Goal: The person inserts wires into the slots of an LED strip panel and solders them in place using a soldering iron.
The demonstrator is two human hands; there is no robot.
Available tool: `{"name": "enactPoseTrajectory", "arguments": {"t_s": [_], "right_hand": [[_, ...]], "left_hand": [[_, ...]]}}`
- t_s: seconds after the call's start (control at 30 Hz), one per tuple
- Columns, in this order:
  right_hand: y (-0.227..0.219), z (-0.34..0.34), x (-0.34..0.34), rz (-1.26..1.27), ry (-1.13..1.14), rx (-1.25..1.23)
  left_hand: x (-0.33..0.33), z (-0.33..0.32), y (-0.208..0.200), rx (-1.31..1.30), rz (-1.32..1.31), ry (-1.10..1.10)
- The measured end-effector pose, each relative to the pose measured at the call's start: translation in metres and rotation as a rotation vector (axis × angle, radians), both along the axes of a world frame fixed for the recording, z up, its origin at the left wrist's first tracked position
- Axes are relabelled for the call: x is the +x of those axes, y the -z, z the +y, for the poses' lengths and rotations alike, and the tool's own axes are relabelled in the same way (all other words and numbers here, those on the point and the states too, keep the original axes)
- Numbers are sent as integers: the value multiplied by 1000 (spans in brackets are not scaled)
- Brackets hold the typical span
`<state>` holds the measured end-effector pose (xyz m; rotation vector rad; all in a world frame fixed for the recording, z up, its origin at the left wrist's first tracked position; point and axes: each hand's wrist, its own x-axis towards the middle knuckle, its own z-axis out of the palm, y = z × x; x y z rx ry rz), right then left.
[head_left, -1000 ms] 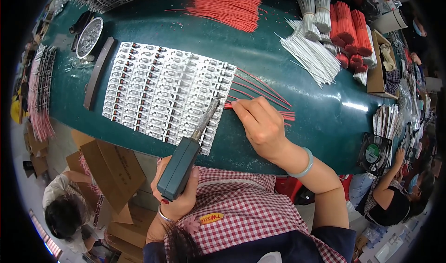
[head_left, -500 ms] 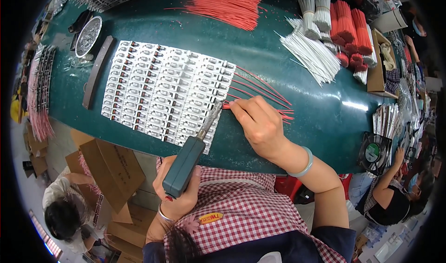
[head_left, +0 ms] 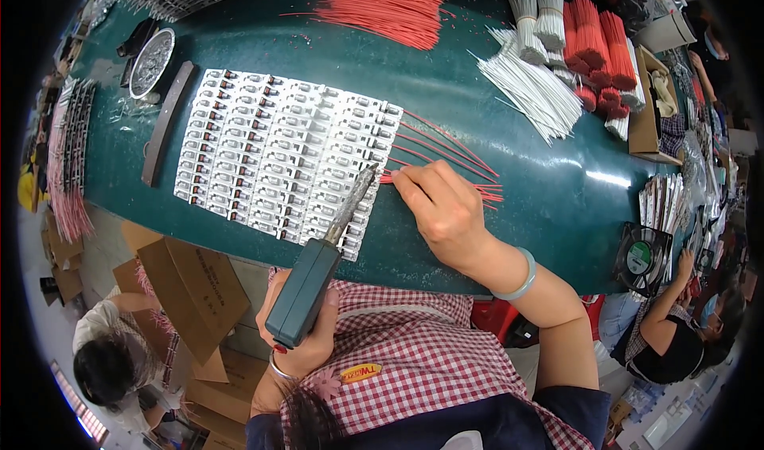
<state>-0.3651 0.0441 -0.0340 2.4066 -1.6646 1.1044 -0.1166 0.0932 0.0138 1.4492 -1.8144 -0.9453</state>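
Note:
My left hand (head_left: 320, 337) is wrapped round the dark green handle of a soldering iron (head_left: 304, 292), whose grey metal shaft points up and away to the right. Its tip is over the right edge of a white panel of small circuit boards (head_left: 263, 159), lying flat on the table. Just right of that edge, my right hand (head_left: 447, 215) pinches red wires (head_left: 385, 178) between thumb and fingertips. Several more red wires (head_left: 450, 144) run rightward from the panel's edge, some passing behind my right hand. Whether the tip touches a board cannot be made out.
On the green table (head_left: 263, 40) lie a pile of red wires (head_left: 382, 8), loose white wires (head_left: 533, 92) and upright-looking red bundles (head_left: 589, 36). At left are a round metal dish (head_left: 152, 62) and a dark bar (head_left: 167, 124). A fan (head_left: 639, 257) stands at right.
The iron's handle has shifted a little left and toward me, and its tip has moved slightly farther up the panel. My right hand stays nearly in place, still pinching the wires.

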Motion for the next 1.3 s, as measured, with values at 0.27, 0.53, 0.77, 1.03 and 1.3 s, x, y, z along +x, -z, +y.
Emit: {"name": "enactPoseTrajectory", "arguments": {"t_s": [0.27, 0.53, 0.77, 1.03, 1.3], "right_hand": [[-1, 5, 1, -25, -9, -35], [5, 11, 2, 5, -36, -5], [5, 11, 3, 21, -17, -14], [4, 11, 4, 47, -14, -4], [1, 11, 6, 19, 2, -7]], "left_hand": [[5, 4, 1, 31, 4, -24], [8, 8, 3, 44, 6, -1], [8, 7, 0, 73, -28, 30], [1, 4, -5, 32, -29, 23], [11, 12, 2, 44, 3, 10]]}}
